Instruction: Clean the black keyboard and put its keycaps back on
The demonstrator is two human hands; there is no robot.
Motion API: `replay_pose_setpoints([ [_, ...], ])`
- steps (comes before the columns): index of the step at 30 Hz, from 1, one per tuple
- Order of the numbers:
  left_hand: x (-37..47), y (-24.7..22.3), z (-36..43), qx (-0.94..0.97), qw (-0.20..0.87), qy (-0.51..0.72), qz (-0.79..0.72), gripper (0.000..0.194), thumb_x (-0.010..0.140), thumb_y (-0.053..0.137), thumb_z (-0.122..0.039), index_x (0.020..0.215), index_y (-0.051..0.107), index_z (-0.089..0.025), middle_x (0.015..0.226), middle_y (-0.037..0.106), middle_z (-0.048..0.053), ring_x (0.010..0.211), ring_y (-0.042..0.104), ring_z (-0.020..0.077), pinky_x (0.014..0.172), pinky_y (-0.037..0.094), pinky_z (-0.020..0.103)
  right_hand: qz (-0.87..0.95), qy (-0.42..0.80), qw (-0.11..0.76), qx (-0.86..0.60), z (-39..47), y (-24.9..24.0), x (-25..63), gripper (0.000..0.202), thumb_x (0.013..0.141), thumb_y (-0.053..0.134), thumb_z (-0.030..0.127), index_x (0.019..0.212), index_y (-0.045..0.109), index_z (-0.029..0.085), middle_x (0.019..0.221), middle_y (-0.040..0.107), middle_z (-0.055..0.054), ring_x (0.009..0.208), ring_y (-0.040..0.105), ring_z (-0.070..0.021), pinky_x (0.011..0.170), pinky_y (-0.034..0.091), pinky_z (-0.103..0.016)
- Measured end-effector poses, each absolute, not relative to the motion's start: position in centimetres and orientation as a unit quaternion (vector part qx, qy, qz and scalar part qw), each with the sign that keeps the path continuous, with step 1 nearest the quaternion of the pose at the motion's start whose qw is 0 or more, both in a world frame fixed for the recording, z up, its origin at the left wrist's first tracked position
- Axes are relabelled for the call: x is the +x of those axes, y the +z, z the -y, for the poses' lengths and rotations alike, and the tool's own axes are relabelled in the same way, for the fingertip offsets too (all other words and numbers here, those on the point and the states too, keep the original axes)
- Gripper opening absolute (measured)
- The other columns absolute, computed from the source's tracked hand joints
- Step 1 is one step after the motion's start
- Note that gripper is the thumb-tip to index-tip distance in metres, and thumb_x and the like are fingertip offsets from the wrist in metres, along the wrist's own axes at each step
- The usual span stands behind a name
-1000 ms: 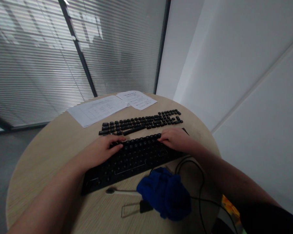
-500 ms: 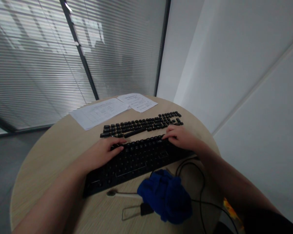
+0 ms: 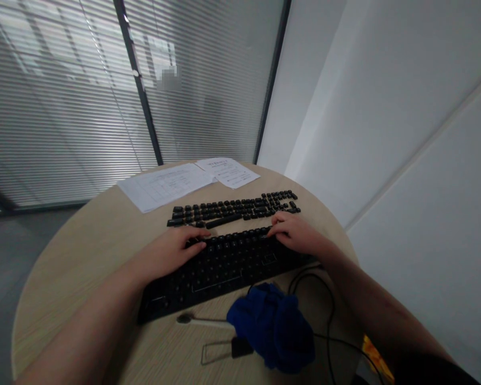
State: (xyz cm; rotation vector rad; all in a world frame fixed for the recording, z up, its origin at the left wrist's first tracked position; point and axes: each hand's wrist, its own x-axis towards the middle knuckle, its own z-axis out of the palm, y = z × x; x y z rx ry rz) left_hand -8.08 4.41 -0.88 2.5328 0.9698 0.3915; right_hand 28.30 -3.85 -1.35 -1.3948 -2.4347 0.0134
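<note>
A black keyboard (image 3: 224,272) lies slantwise on the round table, keycaps fitted along its far rows and bare switches over the nearer part. My left hand (image 3: 176,245) rests on its far left portion, index finger and thumb stretched out and apart. At the right end of the far key row, my right hand (image 3: 292,232) has its fingers bent and drawn together on a keycap, which the fingertips partly hide. Beyond the keyboard, loose black keycaps (image 3: 224,206) are laid out in rows, with a long space bar (image 3: 223,221) in front.
Paper sheets (image 3: 170,184) lie at the table's far side. Nearer me are a crumpled blue cloth (image 3: 274,326), a brush (image 3: 200,321) partly under it, and a wire keycap puller (image 3: 224,349). A black cable (image 3: 332,310) loops at the right, beside my forearm.
The camera view has shifted slightly. Both hands keep nearly the same places on the keyboard; the right fingers look slightly more bent. The loose keycaps and cloth stay put.
</note>
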Motion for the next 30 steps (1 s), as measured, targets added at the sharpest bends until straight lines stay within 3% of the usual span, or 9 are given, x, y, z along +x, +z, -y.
replay_pose_setpoints([
  [4, -8.0, -0.9, -4.3, 0.901, 0.205, 0.137, -0.356, 0.044, 0.093, 0.051, -0.04, 0.129, 0.072, -0.025, 0.13, 0.075, 0.007, 0.116, 0.07, 0.0272, 0.106, 0.052, 0.045, 0.859, -0.014, 0.153, -0.489, 3.9, -0.9, 28.7, 0.033, 0.084, 0.057, 0.004, 0.095, 0.082, 0.022, 0.1, 0.065, -0.007, 0.092, 0.062, -0.0198, 0.086, 0.049, -0.035],
  [10, -7.9, -0.9, -4.1, 0.9, 0.209, 0.14, -0.356, 0.043, 0.093, 0.052, -0.038, 0.128, 0.072, -0.024, 0.128, 0.076, 0.008, 0.115, 0.071, 0.0273, 0.105, 0.052, 0.045, 0.814, -0.066, 0.223, -0.532, -1.4, 1.6, 31.3, 0.029, 0.09, 0.056, 0.011, 0.103, 0.08, 0.019, 0.097, 0.071, -0.008, 0.09, 0.065, -0.0201, 0.085, 0.051, -0.034],
  [14, -7.8, -0.9, -4.1, 0.895, 0.21, 0.144, -0.365, 0.043, 0.093, 0.053, -0.038, 0.128, 0.072, -0.022, 0.127, 0.076, 0.009, 0.115, 0.071, 0.0282, 0.104, 0.052, 0.046, 0.762, -0.05, 0.099, -0.638, -8.0, 2.5, 32.5, 0.024, 0.092, 0.061, 0.016, 0.106, 0.08, 0.019, 0.107, 0.077, -0.007, 0.097, 0.067, -0.0201, 0.09, 0.049, -0.032],
  [17, -7.9, -0.9, -4.0, 0.894, 0.218, 0.144, -0.365, 0.042, 0.092, 0.053, -0.036, 0.127, 0.073, -0.024, 0.128, 0.076, 0.008, 0.116, 0.07, 0.0276, 0.105, 0.052, 0.045, 0.749, -0.026, 0.048, -0.661, -11.7, 2.2, 32.8, 0.018, 0.089, 0.067, 0.017, 0.1, 0.081, 0.019, 0.105, 0.079, -0.007, 0.093, 0.069, -0.0188, 0.085, 0.049, -0.028],
  [30, -8.5, -1.1, -4.7, 0.893, 0.217, 0.144, -0.366, 0.042, 0.093, 0.053, -0.038, 0.127, 0.072, -0.023, 0.125, 0.076, 0.009, 0.111, 0.071, 0.0277, 0.099, 0.054, 0.043, 0.761, 0.05, 0.011, -0.647, -15.9, 0.7, 33.2, 0.019, 0.083, 0.074, 0.018, 0.1, 0.083, 0.019, 0.096, 0.08, -0.005, 0.086, 0.068, -0.0171, 0.079, 0.049, -0.025],
])
